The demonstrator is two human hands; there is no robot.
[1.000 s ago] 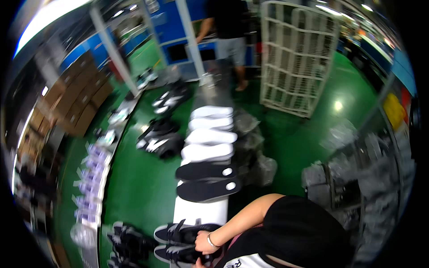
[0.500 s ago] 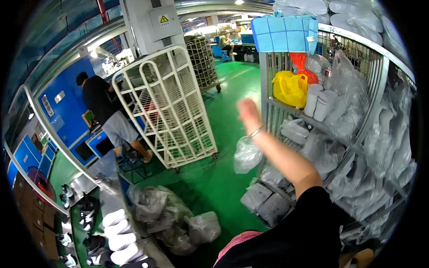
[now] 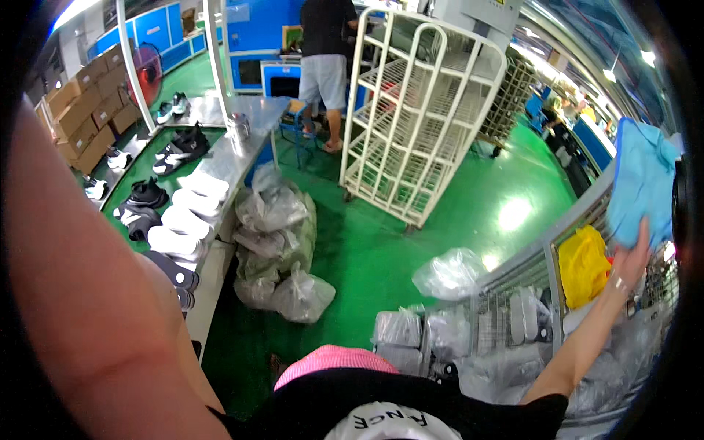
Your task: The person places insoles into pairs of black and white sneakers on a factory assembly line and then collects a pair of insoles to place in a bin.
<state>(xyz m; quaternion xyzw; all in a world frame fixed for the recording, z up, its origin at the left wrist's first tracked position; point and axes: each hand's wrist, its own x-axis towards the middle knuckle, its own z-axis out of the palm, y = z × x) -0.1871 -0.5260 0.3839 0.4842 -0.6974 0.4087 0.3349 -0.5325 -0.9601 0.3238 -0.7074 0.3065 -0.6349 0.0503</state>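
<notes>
The light blue, soft, fabric-like sheet (image 3: 644, 183) hangs at the far right, above the top of the grey wire rack (image 3: 528, 271). It looks limp and slightly creased, with its upper corners raised and its lower edge bunched where the right hand (image 3: 629, 258) meets it from below, fingers reaching up against the material. Just beside it, lower and to the left, a bright yellow plastic bag (image 3: 583, 265) hangs on the same rack, close to the blue sheet's bottom edge.
</notes>
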